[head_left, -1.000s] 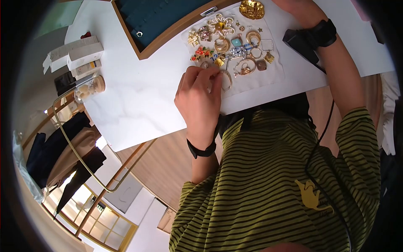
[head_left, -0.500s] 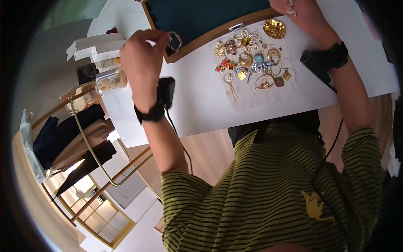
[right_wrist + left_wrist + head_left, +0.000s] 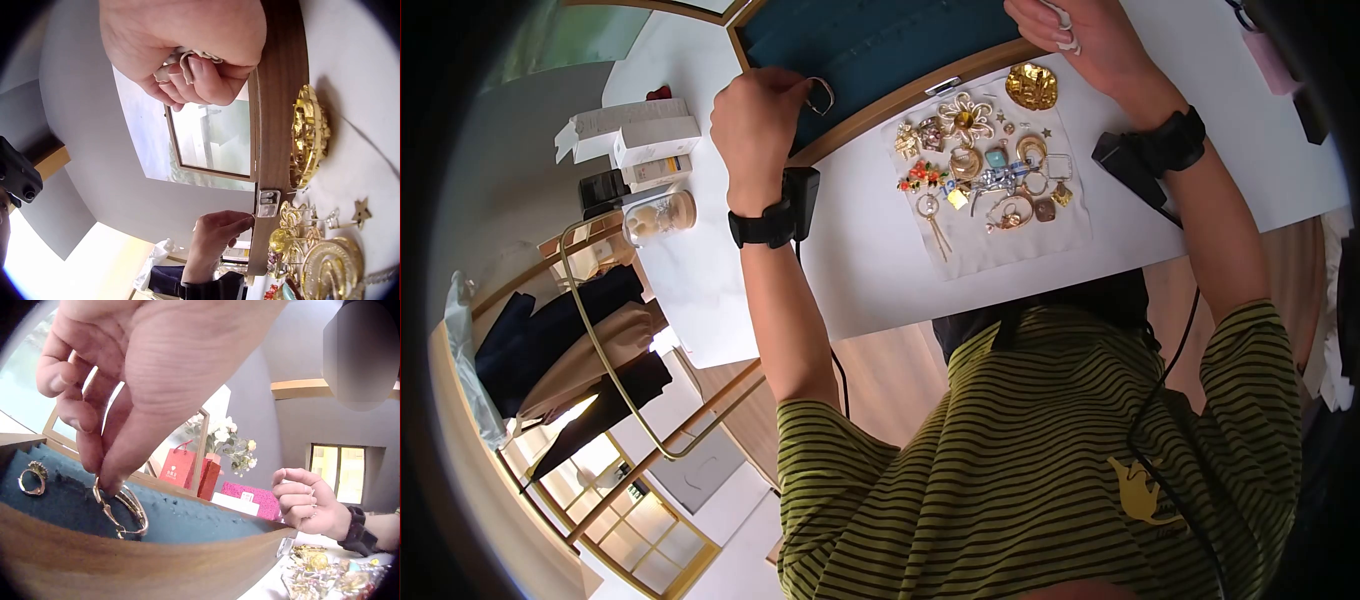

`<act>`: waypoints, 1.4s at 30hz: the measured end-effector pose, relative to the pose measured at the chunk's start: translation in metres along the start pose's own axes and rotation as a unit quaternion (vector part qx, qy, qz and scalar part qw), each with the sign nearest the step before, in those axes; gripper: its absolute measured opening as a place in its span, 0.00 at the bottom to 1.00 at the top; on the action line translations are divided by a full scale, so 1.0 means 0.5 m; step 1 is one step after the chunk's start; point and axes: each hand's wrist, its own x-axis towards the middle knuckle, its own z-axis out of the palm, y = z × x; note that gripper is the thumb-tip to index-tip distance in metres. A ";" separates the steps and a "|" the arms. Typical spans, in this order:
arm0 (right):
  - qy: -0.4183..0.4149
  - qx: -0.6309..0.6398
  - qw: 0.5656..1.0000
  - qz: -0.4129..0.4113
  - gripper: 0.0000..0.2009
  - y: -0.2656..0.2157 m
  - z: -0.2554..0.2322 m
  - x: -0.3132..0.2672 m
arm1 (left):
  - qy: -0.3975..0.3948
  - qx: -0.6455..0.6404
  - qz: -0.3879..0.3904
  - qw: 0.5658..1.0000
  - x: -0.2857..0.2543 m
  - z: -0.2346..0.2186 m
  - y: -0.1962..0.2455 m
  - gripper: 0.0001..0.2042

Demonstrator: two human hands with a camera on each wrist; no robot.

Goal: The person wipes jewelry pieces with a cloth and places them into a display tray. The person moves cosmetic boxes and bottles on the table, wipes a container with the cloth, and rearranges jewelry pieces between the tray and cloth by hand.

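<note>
My left hand point(image 3: 752, 128) pinches a gold bangle point(image 3: 125, 512) between thumb and fingertips. The bangle hangs over the teal lining point(image 3: 181, 515) of a wooden jewelry box point(image 3: 870, 104), near its front left corner. To the left of it, in the left wrist view, a gold ring point(image 3: 32, 478) with a stone-set top stands in the lining. My right hand point(image 3: 1090, 48) curls round a crumpled off-white cloth point(image 3: 187, 59) at the box's front edge. Below that hand lies a round gold ornament point(image 3: 1031, 87).
Many brooches, earrings and rings lie on a white cloth point(image 3: 990, 255) in front of the box, a flower brooch point(image 3: 965, 119) among them. White cartons point(image 3: 655, 140) and a lidded jar point(image 3: 662, 217) stand at the left. A metal clasp point(image 3: 269, 204) sits on the box front.
My left hand has lifted the bangle off the white cloth and carried it left to the box. The right hand stays by the box edge. The head view has shifted.
</note>
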 end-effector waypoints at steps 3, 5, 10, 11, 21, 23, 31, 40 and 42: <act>-0.002 -0.009 1.000 -0.003 0.06 0.000 -0.002 -0.001 | -0.004 -0.005 -0.010 1.000 0.002 0.006 -0.001 0.06; -0.017 -0.003 1.000 -0.004 0.07 0.000 -0.005 0.003 | -0.005 -0.007 -0.019 1.000 -0.002 0.007 0.007 0.06; -0.047 0.024 0.999 0.013 0.09 -0.006 -0.004 -0.001 | 0.033 -0.038 -0.007 0.999 -0.016 0.009 0.012 0.06; -0.047 0.041 0.998 0.014 0.09 -0.011 0.003 -0.001 | 0.041 -0.042 -0.013 0.998 -0.018 0.010 0.013 0.06; -0.095 0.042 0.995 -0.002 0.12 -0.023 0.006 -0.013 | 0.044 -0.223 -0.009 0.974 -0.126 -0.059 0.118 0.08; -0.020 0.010 0.999 0.035 0.08 -0.044 0.054 -0.027 | -0.112 -0.441 0.033 0.890 -0.146 -0.040 0.124 0.06; -0.088 -0.041 0.992 0.083 0.08 -0.062 0.044 -0.032 | -0.320 -0.760 0.035 0.565 -0.128 0.031 0.102 0.09; -0.120 -0.058 0.991 0.011 0.20 -0.106 0.095 -0.016 | -0.270 -0.427 0.144 0.851 -0.176 0.027 0.169 0.08; -0.156 -0.132 0.979 -0.017 0.18 -0.132 0.138 0.003 | -0.208 -0.351 0.197 0.891 -0.192 0.037 0.176 0.08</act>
